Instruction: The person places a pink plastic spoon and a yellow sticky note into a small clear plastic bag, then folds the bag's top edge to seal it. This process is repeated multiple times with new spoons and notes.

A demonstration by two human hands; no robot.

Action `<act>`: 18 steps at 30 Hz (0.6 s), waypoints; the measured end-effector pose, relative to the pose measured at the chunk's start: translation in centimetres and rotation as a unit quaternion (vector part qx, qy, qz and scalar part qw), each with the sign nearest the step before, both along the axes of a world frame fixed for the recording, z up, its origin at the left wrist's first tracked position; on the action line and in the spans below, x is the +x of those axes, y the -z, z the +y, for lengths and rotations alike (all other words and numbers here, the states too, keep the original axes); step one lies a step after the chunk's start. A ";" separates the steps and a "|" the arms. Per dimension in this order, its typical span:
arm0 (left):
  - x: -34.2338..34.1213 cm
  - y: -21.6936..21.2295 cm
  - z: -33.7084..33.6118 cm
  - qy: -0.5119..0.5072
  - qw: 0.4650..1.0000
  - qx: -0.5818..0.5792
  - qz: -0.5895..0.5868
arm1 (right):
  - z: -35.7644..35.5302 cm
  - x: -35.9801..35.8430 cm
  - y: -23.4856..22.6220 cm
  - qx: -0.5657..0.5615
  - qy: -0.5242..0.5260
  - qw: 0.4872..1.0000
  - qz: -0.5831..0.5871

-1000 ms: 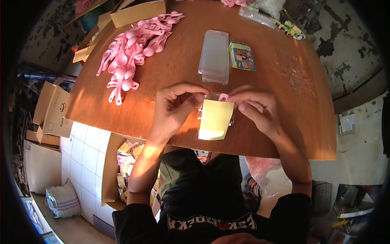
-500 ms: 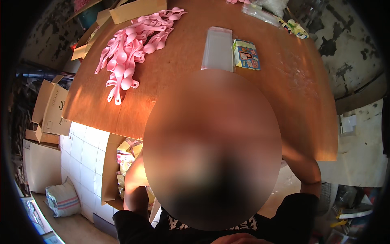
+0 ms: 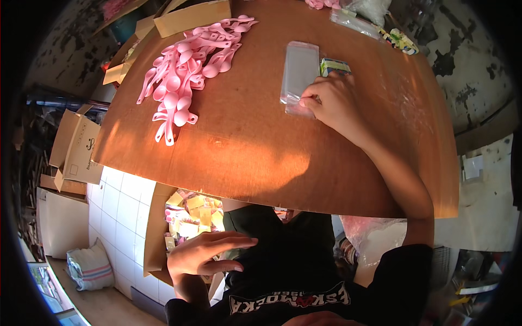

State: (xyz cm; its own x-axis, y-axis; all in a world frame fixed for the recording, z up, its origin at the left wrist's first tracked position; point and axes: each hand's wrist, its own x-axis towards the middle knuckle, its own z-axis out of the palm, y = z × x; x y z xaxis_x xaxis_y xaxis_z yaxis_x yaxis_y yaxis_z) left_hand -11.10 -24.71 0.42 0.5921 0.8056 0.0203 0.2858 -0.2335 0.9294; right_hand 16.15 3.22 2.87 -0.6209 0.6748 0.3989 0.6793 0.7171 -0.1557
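My right hand (image 3: 330, 98) reaches over the table, thumb and fingers pinched on the near end of a transparent plastic bag (image 3: 299, 110). This bag juts toward me from a flat stack of transparent plastic bags (image 3: 300, 68). A small blue-and-green printed card box (image 3: 334, 66) stands right of the stack, partly covered by my right hand. My left hand (image 3: 209, 254) hovers below the table's near edge, fingers stretched out and thumb apart, holding nothing. Beside it is a carton (image 3: 156, 233) full of small yellow-and-pink packets (image 3: 196, 212).
Pink plastic spoons (image 3: 182, 73) lie heaped on the left of the wooden table (image 3: 244, 136). An open cardboard box (image 3: 193, 16) stands behind them. More plastic bags (image 3: 356, 24) lie at the far right. A cardboard box (image 3: 76, 146) and a white sack (image 3: 89, 266) are at the left.
A blurred oval hid the middle and both hands earlier. Now my right hand shows at the bag stack, and my left beside the carton. The table sits slightly further right in view.
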 end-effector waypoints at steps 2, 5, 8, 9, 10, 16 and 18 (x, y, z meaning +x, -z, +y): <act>1.3 -2.6 2.3 0.061 0.994 0.066 -0.065 | 0.1 -0.2 0.5 0.007 0.011 1.000 0.000; 2.7 -5.8 6.0 0.036 0.985 0.163 -0.031 | -0.1 0.0 1.2 0.051 0.005 0.999 0.016; 4.7 -7.6 11.8 -0.049 0.968 0.228 0.096 | -0.3 0.5 1.1 0.069 0.012 0.997 0.015; 4.9 -7.4 13.6 -0.070 0.961 0.242 0.115 | -0.7 0.1 0.9 0.063 0.013 0.998 0.024; 5.4 -6.4 15.9 -0.081 0.956 0.253 0.127 | -0.6 0.4 1.1 0.054 0.024 0.998 0.028; 7.2 -2.1 20.2 -0.069 0.872 0.396 0.278 | -0.2 0.5 1.4 0.094 0.050 0.967 0.234; 7.0 -1.6 20.3 -0.071 0.874 0.390 0.283 | -0.3 0.5 0.6 0.127 0.063 0.955 0.259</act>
